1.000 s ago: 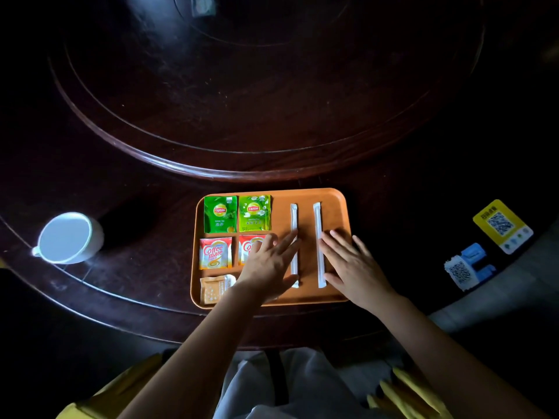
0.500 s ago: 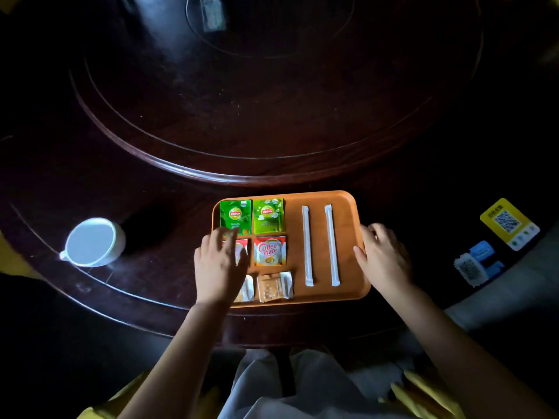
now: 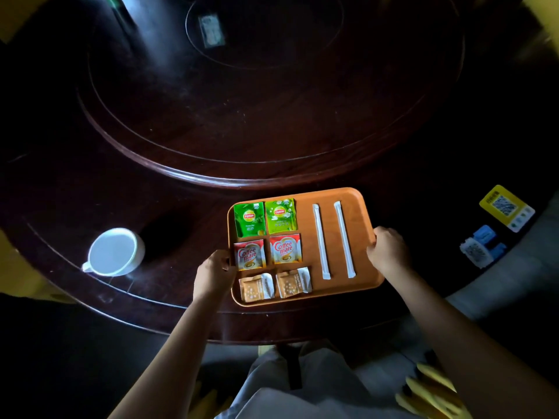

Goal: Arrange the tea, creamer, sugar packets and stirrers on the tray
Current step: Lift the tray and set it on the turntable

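Observation:
An orange tray [image 3: 367, 213] lies on the dark table in front of me. Two green tea packets [image 3: 250, 219] [image 3: 281, 216] sit in its far left corner. Below them lie two red creamer packets [image 3: 250, 255] [image 3: 285, 248], then two tan sugar packets [image 3: 257, 287] [image 3: 292, 282]. Two white wrapped stirrers [image 3: 321, 241] [image 3: 344, 239] lie parallel on the right half. My left hand [image 3: 213, 273] grips the tray's left edge. My right hand [image 3: 389, 251] grips its right edge.
A white cup [image 3: 114, 252] stands on the table to the left. A raised round turntable [image 3: 257, 173] lies just beyond the tray. To the right sit a yellow QR card [image 3: 506, 207] and a blue and white QR tag [image 3: 481, 247].
Both hands left the items on the tray, moved outward and closed on the tray's left and right edges. The left creamer and sugar packets are uncovered now.

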The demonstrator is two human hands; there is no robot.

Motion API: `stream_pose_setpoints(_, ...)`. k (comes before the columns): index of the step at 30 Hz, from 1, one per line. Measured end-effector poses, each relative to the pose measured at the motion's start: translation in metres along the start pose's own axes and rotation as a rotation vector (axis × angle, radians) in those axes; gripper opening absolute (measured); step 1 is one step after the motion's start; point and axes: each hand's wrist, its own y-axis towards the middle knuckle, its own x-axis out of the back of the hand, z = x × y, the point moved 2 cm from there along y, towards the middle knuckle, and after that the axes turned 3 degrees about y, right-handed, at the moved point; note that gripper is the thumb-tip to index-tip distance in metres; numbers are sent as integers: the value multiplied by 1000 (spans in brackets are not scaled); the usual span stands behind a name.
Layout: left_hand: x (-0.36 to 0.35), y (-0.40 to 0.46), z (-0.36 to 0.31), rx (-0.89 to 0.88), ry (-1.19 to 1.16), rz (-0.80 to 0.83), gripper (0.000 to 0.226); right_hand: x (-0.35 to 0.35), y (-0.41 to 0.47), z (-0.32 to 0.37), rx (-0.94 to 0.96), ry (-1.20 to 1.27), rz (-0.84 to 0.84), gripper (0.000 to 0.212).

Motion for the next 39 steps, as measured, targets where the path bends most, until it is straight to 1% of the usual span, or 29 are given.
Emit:
stream_pose_setpoints(2,0,2,2,-28,21,12,29,1,0,-2,-29,69,-4,14)
stream_pose_setpoints(5,5,1,7,-32,-24,-13,31,-2,-4,-8,-22,198,3,9)
stream_pose_setpoints(8,15,-7,13,-34,-98,-19,30,-7,-14,-12,-21,307,12,10)
stream_pose_setpoints(11,26,-13,24,-40,-144,-25,33,-9,-27,-11,-31,404,21,13)
stream_pose_setpoints(19,64,-27,44,-123,-179,-87,34,2,-52,8,24,507,-34,23)
stream_pose_setpoints(24,83,-24,46,-178,-184,-102,35,17,-55,22,73,535,-86,24)
stream_pose_setpoints(28,92,-15,34,-195,-207,-107,35,32,-48,32,102,541,-109,25)
stream_pose_setpoints(31,97,-1,20,-194,-225,-110,41,46,-32,40,121,553,-110,24)
stream_pose_setpoints(35,106,21,-11,-197,-226,-130,34,65,-1,53,154,552,-107,22)
stream_pose_setpoints(39,113,52,-39,-206,-240,-118,42,80,43,64,145,552,-74,22)
